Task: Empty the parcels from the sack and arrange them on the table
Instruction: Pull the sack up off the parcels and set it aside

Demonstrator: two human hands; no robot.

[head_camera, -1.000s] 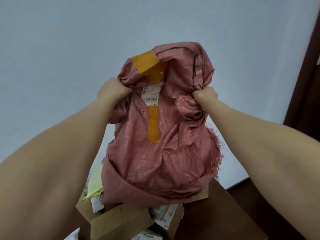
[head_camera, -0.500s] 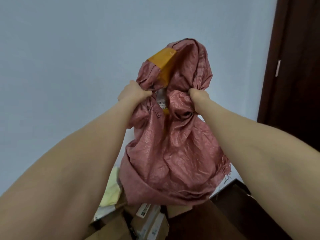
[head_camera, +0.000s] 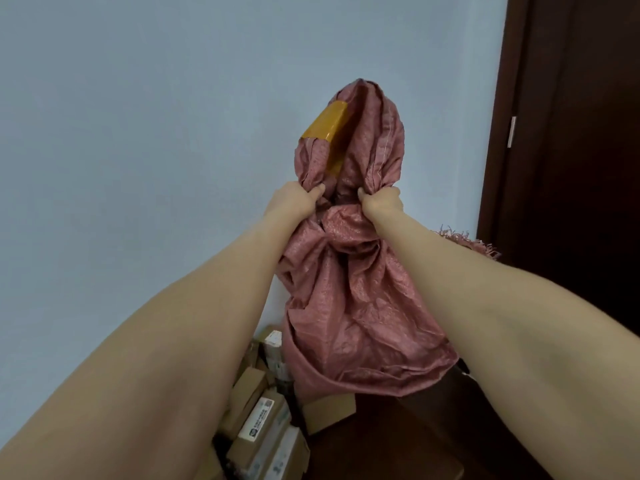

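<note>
Sack: my pink sack (head_camera: 360, 306) is held up in the middle of the frame, and its low end hangs over the table (head_camera: 398, 445).
Left hand: my left hand (head_camera: 294, 202) squeezes the bunched cloth.
Right hand: my right hand (head_camera: 381, 202) grips it too, close beside the left.
Parcels: brown parcels (head_camera: 263, 420) lie in a heap, bottom middle.
Tape: orange tape (head_camera: 325, 126) is stuck near the top of the sack.

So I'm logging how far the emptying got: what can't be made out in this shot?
Head view:
- Sack inside: its bunched cloth hides any parcels left in it.
- Parcels: pile partly behind the left arm and sack, cut by the bottom edge; labels unreadably blurred.
- Table: mostly hidden under sack and arms.
- Left hand and right hand: most fingers buried in cloth.
</note>
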